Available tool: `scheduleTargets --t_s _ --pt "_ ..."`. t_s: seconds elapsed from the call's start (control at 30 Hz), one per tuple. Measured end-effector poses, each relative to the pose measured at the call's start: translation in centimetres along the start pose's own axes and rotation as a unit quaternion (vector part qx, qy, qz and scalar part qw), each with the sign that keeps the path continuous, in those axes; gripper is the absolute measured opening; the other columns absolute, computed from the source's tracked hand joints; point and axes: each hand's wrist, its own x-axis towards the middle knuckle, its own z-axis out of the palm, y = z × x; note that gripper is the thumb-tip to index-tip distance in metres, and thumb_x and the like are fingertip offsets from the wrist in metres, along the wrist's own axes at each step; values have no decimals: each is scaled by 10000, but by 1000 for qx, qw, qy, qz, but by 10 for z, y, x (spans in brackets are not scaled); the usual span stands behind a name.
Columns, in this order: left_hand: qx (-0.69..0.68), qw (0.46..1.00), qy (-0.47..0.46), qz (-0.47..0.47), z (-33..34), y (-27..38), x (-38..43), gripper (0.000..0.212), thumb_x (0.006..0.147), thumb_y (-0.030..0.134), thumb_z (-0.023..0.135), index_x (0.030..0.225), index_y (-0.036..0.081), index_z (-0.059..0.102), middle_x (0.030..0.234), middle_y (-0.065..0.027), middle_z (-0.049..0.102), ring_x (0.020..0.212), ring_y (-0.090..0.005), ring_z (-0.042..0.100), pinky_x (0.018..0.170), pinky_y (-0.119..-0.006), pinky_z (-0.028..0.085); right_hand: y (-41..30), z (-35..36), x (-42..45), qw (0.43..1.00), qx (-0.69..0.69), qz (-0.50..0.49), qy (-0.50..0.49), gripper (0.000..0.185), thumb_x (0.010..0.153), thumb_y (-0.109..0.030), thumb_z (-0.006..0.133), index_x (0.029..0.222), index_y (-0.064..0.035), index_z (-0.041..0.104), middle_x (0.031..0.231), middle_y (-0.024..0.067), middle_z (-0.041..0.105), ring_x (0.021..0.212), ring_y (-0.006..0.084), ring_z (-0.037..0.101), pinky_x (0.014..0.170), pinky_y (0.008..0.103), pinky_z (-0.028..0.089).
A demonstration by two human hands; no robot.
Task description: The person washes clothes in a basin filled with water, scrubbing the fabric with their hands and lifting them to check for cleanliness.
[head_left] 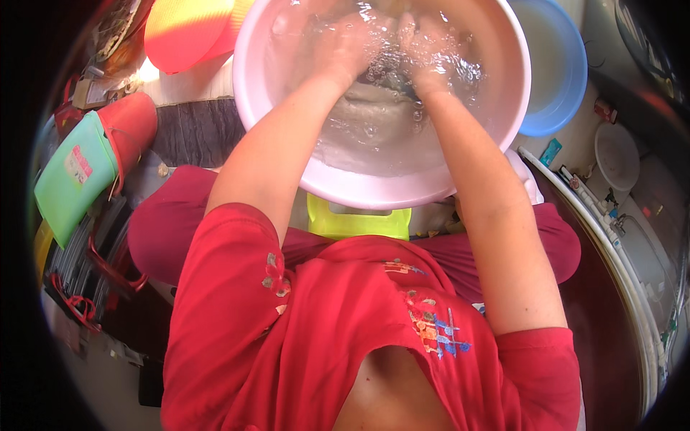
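Both hands are under water in a large pink plastic basin (pixel 372 196) in front of me. Moving water and bubbles blur my left hand (pixel 353 43) at the basin's left side. My right hand (pixel 431 51) lies a short way to its right. Between and below the hands is a submerged greyish cloth (pixel 377 110), with a darker patch close to my fingers. Glare and ripples hide whether either hand grips it. A yellow-green plastic stool (pixel 358 223) shows under the basin's near rim.
Right of the basin stands a blue basin (pixel 560 70) holding cloudy liquid. At left are a green plastic bin (pixel 81 172), a red container (pixel 132 121) and an orange-red plastic item (pixel 186 32). White pipes (pixel 598 207) and a whitish bowl (pixel 617 156) line the right side.
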Motion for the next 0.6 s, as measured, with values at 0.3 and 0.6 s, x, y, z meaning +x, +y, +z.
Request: scheduleTargets --t_s 0.3,0.6 --pt "-217 974 59 9 -3 -21 33 672 802 434 653 1257 6 407 1229 -184 513 1116 -258 527 899 -367 454 -3 -42 14 983 27 -60 -171 509 862 -523 413 860 -96 690 910 146 676 875 337 633 797 439 474" --pt "-492 870 22 35 -32 -7 10 879 804 426 689 1390 -62 251 1320 -206 448 1179 -240 485 919 -360 452 -24 -93 -62 899 42 -402 167 233 687 -296 718 536 -179 586 640 -49 541 751 156 552 696 378 375"
